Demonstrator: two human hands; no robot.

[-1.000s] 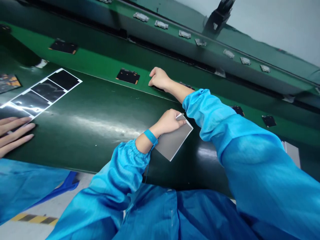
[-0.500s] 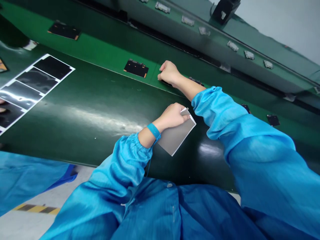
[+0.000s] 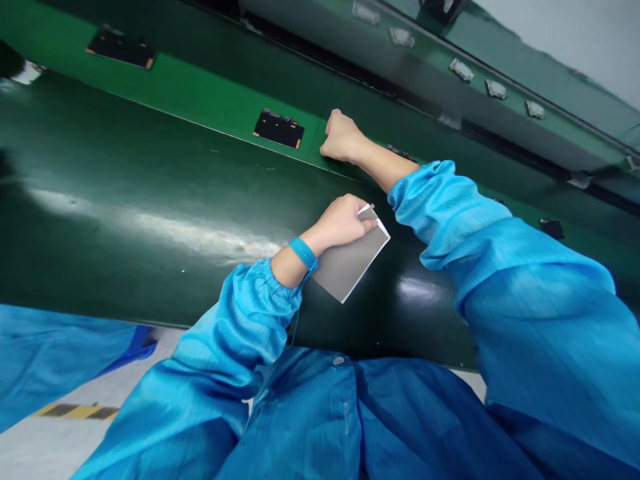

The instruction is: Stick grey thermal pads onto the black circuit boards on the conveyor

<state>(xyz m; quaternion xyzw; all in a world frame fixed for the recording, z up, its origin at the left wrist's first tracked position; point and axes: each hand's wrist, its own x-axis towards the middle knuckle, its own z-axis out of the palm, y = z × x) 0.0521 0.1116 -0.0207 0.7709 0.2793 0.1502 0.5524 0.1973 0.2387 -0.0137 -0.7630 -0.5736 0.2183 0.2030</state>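
Note:
My left hand (image 3: 341, 222) is closed on the upper corner of a grey rectangular sheet with a white edge (image 3: 350, 263), which lies on the dark green worktop (image 3: 150, 200). My right hand (image 3: 342, 137) reaches out to the lighter green conveyor belt (image 3: 200, 100), its fingers curled down onto a dark flat part that it mostly hides. Another dark board with a copper edge (image 3: 279, 129) lies on the belt just left of that hand. A blue strap (image 3: 303, 253) circles my left wrist.
A further dark board (image 3: 120, 49) rides the belt at upper left, and one more (image 3: 551, 229) sits at the right. Small grey clips (image 3: 461, 69) line the rail beyond. Another person's blue sleeve (image 3: 55, 353) is at lower left.
The view has shifted right, so the white-framed strip of dark panels and the other person's hand have left the picture. My right hand has closed more tightly on the belt. The left hand keeps the sheet.

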